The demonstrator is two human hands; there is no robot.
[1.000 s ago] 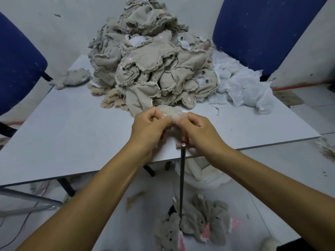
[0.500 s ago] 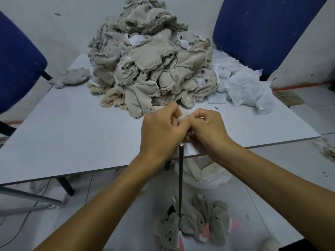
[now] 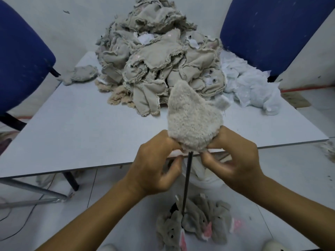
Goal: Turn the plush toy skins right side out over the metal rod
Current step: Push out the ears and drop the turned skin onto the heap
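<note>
Fuzzy grey-beige pile now faces outward on the plush skin, centre of frame, sitting over the top of the metal rod. Rod stands near-vertical, base down among finished skins on the floor; its upper end is hidden inside the skin, presumably acting as the pusher that drives fabric through.

Left hand: fingers curled, pinching the skin's lower hem at its left edge. Right hand: thumb and fingers pinched on the hem at the right. Both grips sit either side of the rod, which lets the hem be drawn down evenly w/o skewing.

Judgement: this skin is almost fully turned; a small flap pokes out at its upper right, maybe an ear, can't tell.

Unturned pile, seams and raw edges out, fills upper centre on the white table, within reach as feedstock. White fluffy skins lie at right of it. Turned skins, pink bits showing, lie at bottom centre round the rod's base, likely dropped straight off it. Blue chairs upper left and right.
</note>
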